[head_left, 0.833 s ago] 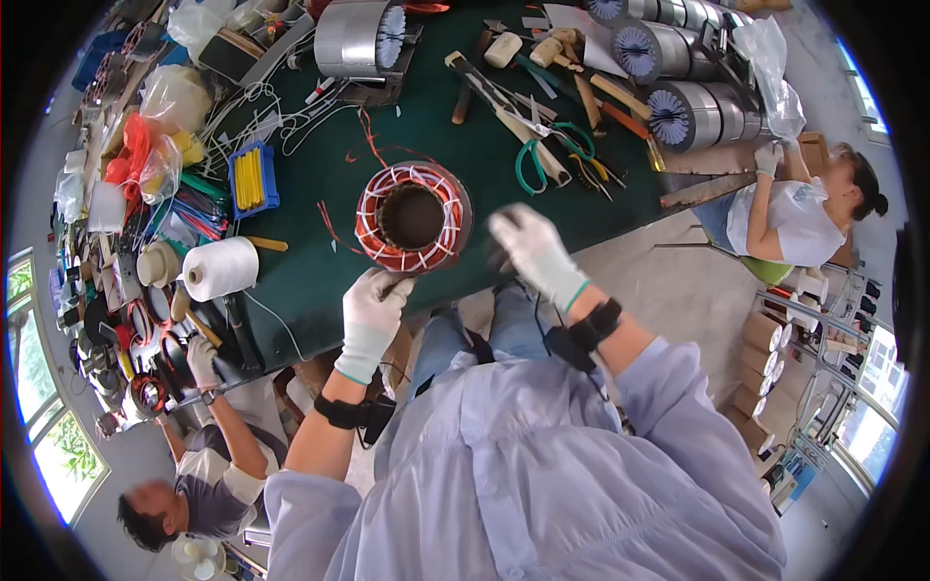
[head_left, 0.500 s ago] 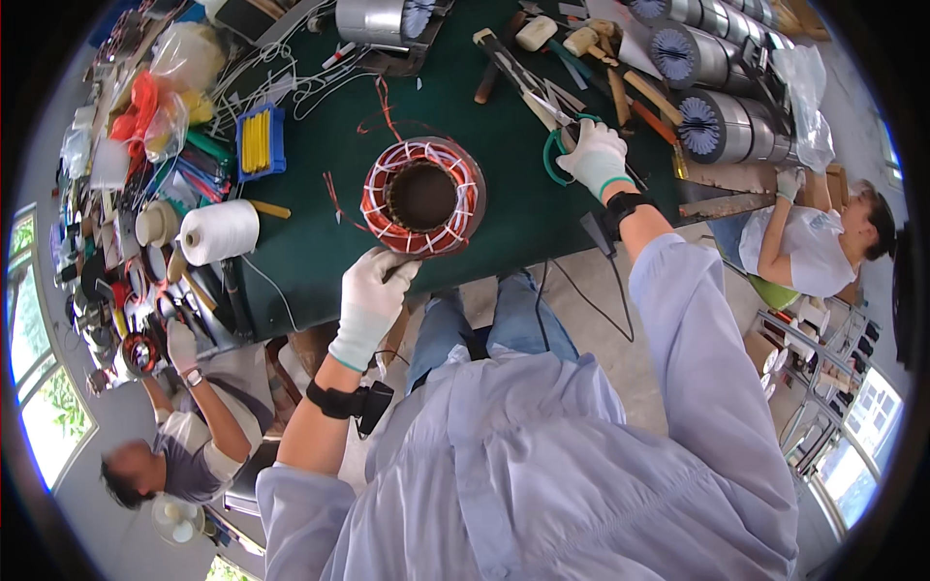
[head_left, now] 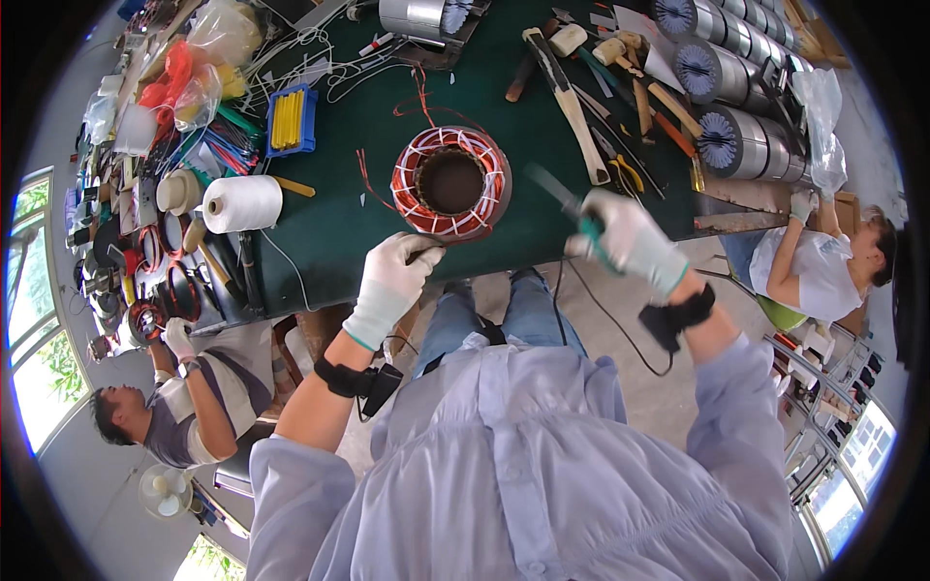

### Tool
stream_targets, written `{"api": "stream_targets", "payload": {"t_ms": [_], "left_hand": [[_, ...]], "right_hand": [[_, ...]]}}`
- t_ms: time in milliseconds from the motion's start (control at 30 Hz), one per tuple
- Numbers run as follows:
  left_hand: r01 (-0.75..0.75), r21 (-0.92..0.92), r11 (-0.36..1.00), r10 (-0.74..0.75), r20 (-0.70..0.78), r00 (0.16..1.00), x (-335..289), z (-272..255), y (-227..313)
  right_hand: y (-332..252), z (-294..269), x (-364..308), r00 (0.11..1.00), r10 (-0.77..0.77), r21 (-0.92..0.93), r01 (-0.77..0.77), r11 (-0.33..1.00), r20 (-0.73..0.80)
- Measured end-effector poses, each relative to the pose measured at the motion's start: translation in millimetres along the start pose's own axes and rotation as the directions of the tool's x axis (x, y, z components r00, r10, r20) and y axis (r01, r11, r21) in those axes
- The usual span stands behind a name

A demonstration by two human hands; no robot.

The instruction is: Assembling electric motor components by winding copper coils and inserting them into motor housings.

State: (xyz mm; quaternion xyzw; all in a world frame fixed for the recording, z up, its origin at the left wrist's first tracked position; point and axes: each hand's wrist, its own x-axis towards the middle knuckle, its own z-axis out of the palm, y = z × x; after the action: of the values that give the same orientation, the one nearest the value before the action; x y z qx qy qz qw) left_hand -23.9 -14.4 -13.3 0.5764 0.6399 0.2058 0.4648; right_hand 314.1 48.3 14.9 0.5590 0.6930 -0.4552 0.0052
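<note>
A stator [head_left: 496, 184] with red-orange copper windings laced in white cord stands on the green tabletop, its round bore facing up. My left hand [head_left: 392, 283], in a white glove, is at its near edge with thumb and fingers pinched together; what lies between them is too small to make out. Off to the right, my gloved right hand [head_left: 635, 242] is closed on green-handled scissors [head_left: 552, 188], held over the table's near edge. Their blades, blurred by motion, point up and left toward the stator. Loose red lead wires [head_left: 422, 95] stick out at the stator's far and left sides.
A white thread spool [head_left: 244, 202] and a blue tray [head_left: 312, 126] of yellow strips are on the left. Mallets, pliers [head_left: 628, 172] and a hammer [head_left: 572, 111] lie right. Metal stator cores [head_left: 751, 143] line the far right. Co-workers sit on either side.
My right hand has picked up the scissors from among the tools and carried them down toward me, the blades swinging toward the stator. My left hand stays at the stator's near edge.
</note>
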Motion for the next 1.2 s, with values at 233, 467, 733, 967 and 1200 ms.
{"api": "stream_targets", "payload": {"t_ms": [233,467,733,967,1200], "left_hand": [[0.249,-0.134,0.959,-0.238,0.095,0.967,3,1,14],[0.447,-0.455,0.77,-0.417,0.171,0.893,-13,17,7],[0.473,-0.6,0.645,-0.476,0.169,0.863,-26,22,13],[0.457,-0.515,0.726,-0.465,0.123,0.877,-58,-29,30],[0.318,-0.669,0.672,-0.575,-0.2,0.793,-90,-82,3]], "right_hand": [[-22,90,-12,0.945,-0.007,0.045,-0.008,0.999,0.326],[-62,111,0,0.962,0.021,0.145,-0.063,0.987,0.273],[-62,121,-5,0.984,0.011,0.073,-0.024,0.997,0.178],[-51,67,-42,0.895,-0.436,0.336,0.442,0.832,-0.096],[29,-30,39,0.804,-0.203,-0.222,0.091,0.971,-0.558]]}}
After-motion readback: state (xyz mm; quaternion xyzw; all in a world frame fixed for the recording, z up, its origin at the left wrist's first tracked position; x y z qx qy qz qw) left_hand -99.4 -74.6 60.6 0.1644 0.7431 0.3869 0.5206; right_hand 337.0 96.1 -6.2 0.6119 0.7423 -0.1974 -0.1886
